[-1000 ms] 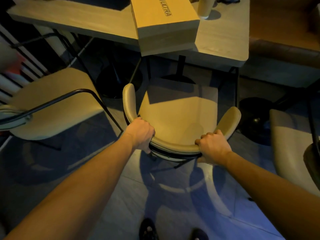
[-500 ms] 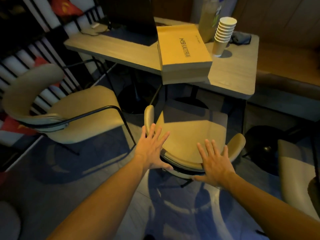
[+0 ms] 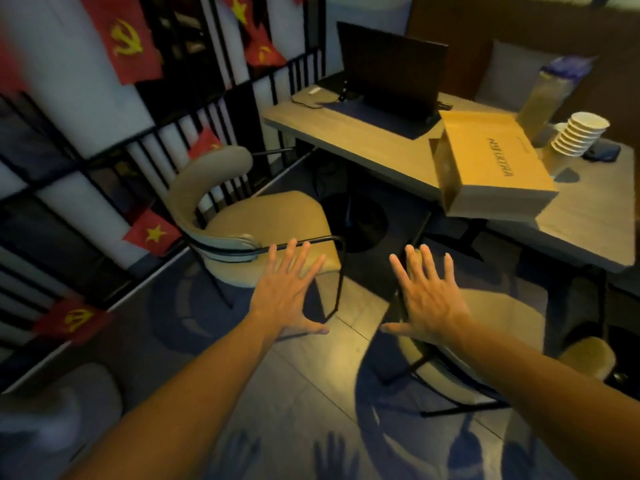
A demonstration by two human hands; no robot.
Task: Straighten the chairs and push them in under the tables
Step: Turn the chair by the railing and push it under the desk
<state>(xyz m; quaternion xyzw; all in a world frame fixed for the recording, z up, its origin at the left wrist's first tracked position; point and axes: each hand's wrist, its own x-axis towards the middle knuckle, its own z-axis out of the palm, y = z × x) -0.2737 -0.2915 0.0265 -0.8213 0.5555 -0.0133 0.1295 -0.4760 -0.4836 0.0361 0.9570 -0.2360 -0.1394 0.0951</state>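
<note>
Both hands are spread flat and hold nothing: the left hand [image 3: 289,292] hovers before the unstraightened chair [image 3: 256,233], which stands angled off the table [image 3: 363,150] corner, and the right hand [image 3: 427,296] over the tucked chair [image 3: 485,344]. Next step, I judge: grasp its backrest, turn it and push; the floor between looks open.

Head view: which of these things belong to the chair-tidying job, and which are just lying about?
Job:
- left chair, angled away from the table
- right chair, under the table edge
- left hand, open
- right hand, open

Lying about:
- laptop
- cardboard box
- stacked paper cups
- red flags
</note>
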